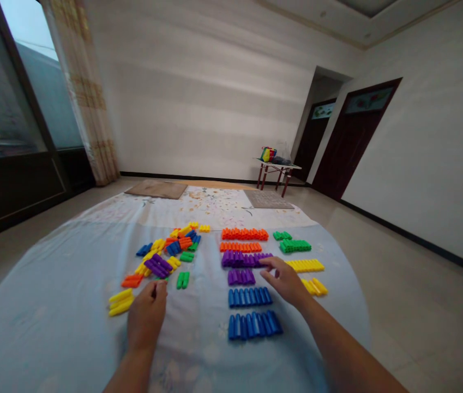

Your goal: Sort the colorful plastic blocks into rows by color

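Note:
My left hand [147,314] is closed beside a mixed pile of plastic tube-like pieces; whatever its curled fingers hold, if anything, is hidden. Purple pieces [158,266] lie on the pile just beyond it, with yellow pieces [120,302] to its left. My right hand [283,279] reaches over the right end of a purple row [241,259], its thumb and forefinger slightly apart. Whether the fingertips touch that row I cannot tell. Nearer me are a shorter purple row [241,277] and two blue rows, one [250,297] behind the other [254,326].
Orange rows [244,234] lie beyond the purple ones. Green pieces [295,246] and yellow rows [305,266] are on the right. A blue cloth [71,305] covers the table. Two brown mats [157,189] lie at its far side. A small table [278,165] stands by the wall.

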A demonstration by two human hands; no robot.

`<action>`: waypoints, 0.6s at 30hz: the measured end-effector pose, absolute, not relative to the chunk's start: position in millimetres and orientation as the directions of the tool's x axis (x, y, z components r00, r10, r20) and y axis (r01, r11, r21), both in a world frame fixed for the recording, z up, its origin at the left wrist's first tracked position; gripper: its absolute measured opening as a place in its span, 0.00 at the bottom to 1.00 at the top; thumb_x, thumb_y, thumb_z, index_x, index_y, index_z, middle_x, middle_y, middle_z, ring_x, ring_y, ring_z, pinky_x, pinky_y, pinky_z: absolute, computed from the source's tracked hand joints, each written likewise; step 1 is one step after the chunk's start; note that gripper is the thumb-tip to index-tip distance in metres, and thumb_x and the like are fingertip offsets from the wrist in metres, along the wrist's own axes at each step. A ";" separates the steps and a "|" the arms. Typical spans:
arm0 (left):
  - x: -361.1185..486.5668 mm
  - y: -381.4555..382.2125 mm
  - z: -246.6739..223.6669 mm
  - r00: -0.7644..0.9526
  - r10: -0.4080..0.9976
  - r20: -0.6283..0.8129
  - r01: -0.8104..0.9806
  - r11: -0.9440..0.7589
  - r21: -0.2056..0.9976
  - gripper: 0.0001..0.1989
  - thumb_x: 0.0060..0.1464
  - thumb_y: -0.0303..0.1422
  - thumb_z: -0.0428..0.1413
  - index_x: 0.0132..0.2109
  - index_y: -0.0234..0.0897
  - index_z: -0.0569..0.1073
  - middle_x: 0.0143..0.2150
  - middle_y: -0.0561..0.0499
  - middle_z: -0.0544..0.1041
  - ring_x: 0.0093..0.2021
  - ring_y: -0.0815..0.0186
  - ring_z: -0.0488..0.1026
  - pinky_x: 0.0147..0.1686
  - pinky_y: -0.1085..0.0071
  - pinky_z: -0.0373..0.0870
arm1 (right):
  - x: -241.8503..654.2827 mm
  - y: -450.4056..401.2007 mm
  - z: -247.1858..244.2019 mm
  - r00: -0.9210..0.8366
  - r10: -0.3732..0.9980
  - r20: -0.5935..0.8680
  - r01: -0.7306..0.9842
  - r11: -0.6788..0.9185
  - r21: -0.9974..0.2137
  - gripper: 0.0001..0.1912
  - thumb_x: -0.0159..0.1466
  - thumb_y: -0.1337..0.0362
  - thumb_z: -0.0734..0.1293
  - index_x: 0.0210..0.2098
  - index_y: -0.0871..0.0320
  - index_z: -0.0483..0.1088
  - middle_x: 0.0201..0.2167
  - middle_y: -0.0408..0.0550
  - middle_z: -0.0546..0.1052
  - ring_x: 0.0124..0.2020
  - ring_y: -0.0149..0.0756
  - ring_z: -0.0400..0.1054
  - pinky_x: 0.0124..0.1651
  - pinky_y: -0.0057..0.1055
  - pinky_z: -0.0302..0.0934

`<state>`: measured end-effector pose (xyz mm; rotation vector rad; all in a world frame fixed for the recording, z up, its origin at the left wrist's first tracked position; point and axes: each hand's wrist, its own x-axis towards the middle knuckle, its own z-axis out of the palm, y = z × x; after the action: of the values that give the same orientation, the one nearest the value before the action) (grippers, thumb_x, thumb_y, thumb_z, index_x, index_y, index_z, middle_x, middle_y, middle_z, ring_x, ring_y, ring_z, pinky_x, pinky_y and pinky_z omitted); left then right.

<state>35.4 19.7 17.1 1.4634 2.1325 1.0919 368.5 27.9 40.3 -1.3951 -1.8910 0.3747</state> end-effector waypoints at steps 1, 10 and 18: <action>35.9 19.1 17.3 -0.417 0.897 0.146 0.645 0.179 0.743 0.16 0.54 0.40 0.43 0.33 0.38 0.71 0.29 0.49 0.75 0.30 0.65 0.69 0.29 0.72 0.59 | 372.2 15.0 37.5 -0.110 0.919 0.378 0.696 0.343 -0.631 0.15 0.59 0.61 0.62 0.44 0.58 0.70 0.38 0.50 0.74 0.34 0.35 0.68 0.35 0.31 0.63; 38.7 12.6 20.3 -0.388 0.910 0.147 0.645 0.154 0.748 0.16 0.54 0.40 0.43 0.35 0.38 0.72 0.32 0.46 0.76 0.34 0.63 0.70 0.30 0.72 0.59 | 398.5 -65.8 -8.4 0.101 0.930 0.354 0.754 0.161 -0.637 0.14 0.60 0.59 0.60 0.42 0.56 0.70 0.41 0.51 0.74 0.41 0.39 0.68 0.41 0.35 0.64; 39.4 13.0 18.3 -0.371 0.918 0.139 0.665 0.158 0.730 0.16 0.53 0.39 0.43 0.36 0.38 0.73 0.32 0.46 0.78 0.33 0.61 0.71 0.29 0.71 0.61 | 396.5 -64.9 -20.3 0.185 0.880 0.437 0.791 0.130 -0.597 0.10 0.59 0.65 0.60 0.37 0.57 0.71 0.37 0.52 0.74 0.42 0.41 0.67 0.49 0.40 0.62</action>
<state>39.4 13.0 18.3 1.5154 2.1040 1.0469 396.5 -64.9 -20.3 -1.6615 -1.6075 0.1397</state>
